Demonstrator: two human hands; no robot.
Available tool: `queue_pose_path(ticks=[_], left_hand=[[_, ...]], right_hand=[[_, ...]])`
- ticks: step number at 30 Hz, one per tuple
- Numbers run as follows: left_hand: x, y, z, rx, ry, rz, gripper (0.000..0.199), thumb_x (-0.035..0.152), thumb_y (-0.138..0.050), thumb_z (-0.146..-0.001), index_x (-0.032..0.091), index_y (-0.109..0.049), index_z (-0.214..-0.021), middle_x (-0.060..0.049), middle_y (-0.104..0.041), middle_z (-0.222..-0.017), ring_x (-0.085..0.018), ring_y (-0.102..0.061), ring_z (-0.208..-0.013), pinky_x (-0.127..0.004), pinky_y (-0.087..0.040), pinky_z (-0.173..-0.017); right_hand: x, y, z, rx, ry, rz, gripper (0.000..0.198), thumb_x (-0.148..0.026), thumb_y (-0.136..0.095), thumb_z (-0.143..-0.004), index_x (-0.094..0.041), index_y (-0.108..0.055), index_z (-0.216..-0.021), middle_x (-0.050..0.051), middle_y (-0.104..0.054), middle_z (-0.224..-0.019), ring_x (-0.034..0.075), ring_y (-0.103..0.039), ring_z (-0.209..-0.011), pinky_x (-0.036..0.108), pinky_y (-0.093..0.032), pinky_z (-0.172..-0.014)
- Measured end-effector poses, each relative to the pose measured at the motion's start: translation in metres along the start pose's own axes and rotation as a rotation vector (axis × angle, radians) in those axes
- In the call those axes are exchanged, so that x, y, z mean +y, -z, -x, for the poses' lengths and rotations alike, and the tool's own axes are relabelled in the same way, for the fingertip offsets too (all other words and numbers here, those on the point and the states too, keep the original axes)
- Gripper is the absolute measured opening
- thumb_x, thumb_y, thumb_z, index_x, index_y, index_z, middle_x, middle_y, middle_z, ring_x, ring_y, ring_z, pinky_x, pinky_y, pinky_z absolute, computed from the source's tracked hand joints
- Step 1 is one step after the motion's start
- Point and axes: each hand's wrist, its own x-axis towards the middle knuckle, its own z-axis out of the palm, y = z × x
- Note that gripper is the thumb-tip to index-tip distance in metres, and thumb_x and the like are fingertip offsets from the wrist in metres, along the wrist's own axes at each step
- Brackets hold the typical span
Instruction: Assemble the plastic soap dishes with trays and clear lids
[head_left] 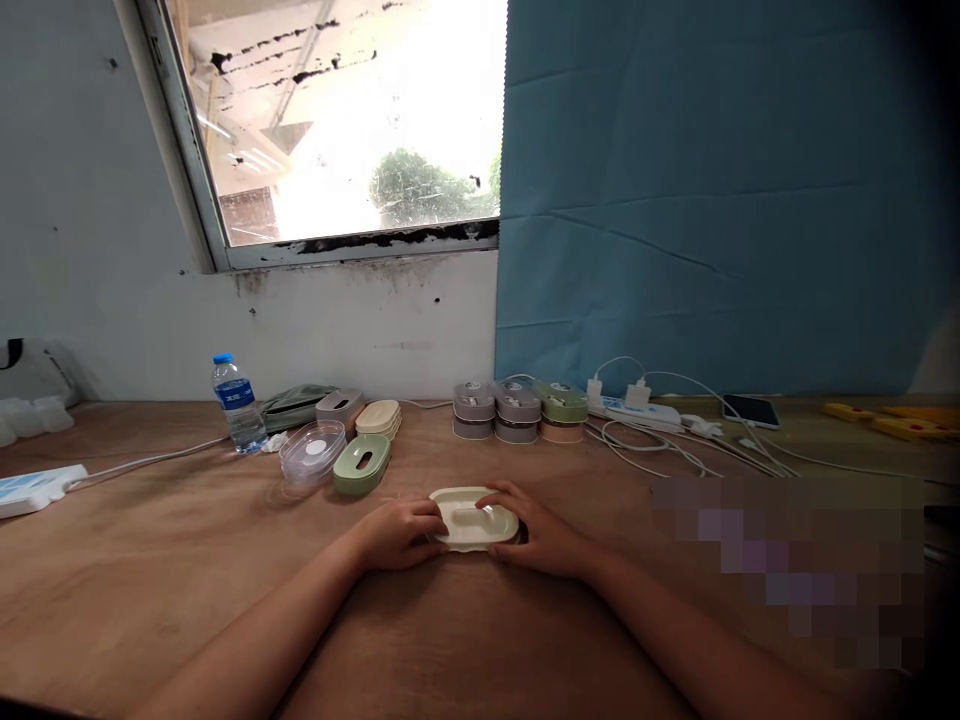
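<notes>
A cream oval plastic lid or tray [466, 533] with a raised middle lies in front of me, low over the wooden table. What sits under it is mostly hidden. My left hand [401, 530] grips its left end, fingers on the rim and thumb along the near edge. At the other end my right hand [536, 530] is closed round the rim, with a finger reaching over onto the top. Beyond my left hand stands a green oval box part [362, 465] with a slot in it. Cream oval pieces [378, 419] are stacked behind that.
Clear plastic covers [311, 452], a grey-mauve box part [339, 407] and a water bottle [238, 405] stand at the back left. Three oval boxes, including a green-topped one [562, 402], line the back. A power strip [637, 411], cables and a phone [750, 411] lie to the right.
</notes>
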Motion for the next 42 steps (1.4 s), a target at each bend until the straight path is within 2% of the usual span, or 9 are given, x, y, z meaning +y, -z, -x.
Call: queue_pose_path(ticks=[7, 14, 18, 29, 33, 36, 38, 42], left_hand=[[0.000, 0.000, -0.001, 0.006, -0.017, -0.026, 0.018, 0.030, -0.048, -0.081, 0.018, -0.060, -0.086, -0.006, -0.060, -0.084, -0.016, -0.055, -0.078, -0.025, -0.043, -0.072], [-0.001, 0.002, -0.001, 0.003, -0.014, -0.036, 0.020, 0.032, -0.046, -0.082, 0.018, -0.059, -0.083, -0.006, -0.060, -0.081, -0.016, -0.055, -0.077, -0.026, -0.042, -0.071], [-0.002, 0.001, -0.001, -0.009, -0.005, -0.032, 0.021, 0.034, -0.047, -0.081, 0.018, -0.059, -0.084, -0.006, -0.060, -0.080, -0.016, -0.055, -0.077, -0.025, -0.042, -0.070], [-0.004, 0.003, 0.000, -0.037, 0.008, 0.018, 0.019, 0.033, -0.048, -0.080, 0.017, -0.058, -0.086, -0.006, -0.059, -0.084, -0.016, -0.054, -0.079, -0.024, -0.042, -0.069], [-0.004, 0.002, 0.000, -0.031, 0.010, 0.031, 0.017, 0.030, -0.050, -0.079, 0.017, -0.057, -0.087, -0.006, -0.059, -0.087, -0.016, -0.054, -0.081, -0.024, -0.042, -0.070], [-0.004, 0.002, 0.000, -0.024, 0.006, 0.027, 0.017, 0.030, -0.050, -0.078, 0.018, -0.058, -0.086, -0.006, -0.059, -0.086, -0.016, -0.054, -0.080, -0.023, -0.042, -0.069], [-0.005, 0.002, -0.001, -0.026, -0.001, 0.013, 0.017, 0.031, -0.049, -0.079, 0.018, -0.058, -0.085, -0.006, -0.059, -0.084, -0.016, -0.054, -0.078, -0.023, -0.042, -0.068], [-0.007, 0.002, -0.001, -0.039, -0.023, -0.013, 0.019, 0.033, -0.047, -0.080, 0.018, -0.058, -0.086, -0.006, -0.060, -0.086, -0.016, -0.055, -0.080, -0.024, -0.042, -0.071]], right_hand=[[0.000, 0.000, -0.002, 0.042, 0.011, 0.020, 0.043, -0.024, -0.061, -0.067, -0.024, -0.053, -0.110, 0.008, -0.039, -0.126, 0.024, -0.040, -0.117, 0.039, -0.032, -0.098], [0.000, 0.001, -0.004, 0.115, 0.027, 0.026, 0.016, -0.019, -0.053, -0.073, -0.022, -0.062, -0.086, 0.006, -0.051, -0.108, 0.021, -0.052, -0.098, 0.037, -0.041, -0.088], [-0.001, 0.000, -0.005, 0.128, 0.035, 0.014, 0.015, -0.020, -0.051, -0.074, -0.022, -0.062, -0.084, 0.005, -0.054, -0.103, 0.019, -0.055, -0.087, 0.034, -0.046, -0.079], [-0.002, -0.001, -0.005, 0.139, 0.083, 0.036, 0.014, -0.017, -0.051, -0.074, -0.021, -0.060, -0.083, 0.005, -0.055, -0.096, 0.019, -0.054, -0.089, 0.033, -0.044, -0.080], [0.000, -0.002, -0.009, 0.237, 0.087, 0.144, 0.016, -0.017, -0.050, -0.074, -0.021, -0.057, -0.087, 0.006, -0.055, -0.097, 0.020, -0.054, -0.090, 0.034, -0.044, -0.081], [0.005, 0.001, -0.028, 0.355, 0.087, 0.442, 0.020, -0.018, -0.048, -0.075, -0.019, -0.055, -0.095, 0.008, -0.054, -0.102, 0.021, -0.050, -0.100, 0.034, -0.041, -0.088], [0.011, 0.005, -0.050, 0.356, 0.099, 0.640, 0.028, -0.017, -0.049, -0.073, -0.017, -0.053, -0.101, 0.009, -0.052, -0.110, 0.021, -0.045, -0.107, 0.033, -0.036, -0.094], [0.028, 0.017, -0.108, 0.355, 0.068, 0.783, 0.049, -0.004, -0.048, -0.067, -0.016, -0.048, -0.115, 0.011, -0.044, -0.124, 0.025, -0.036, -0.118, 0.038, -0.029, -0.098]])
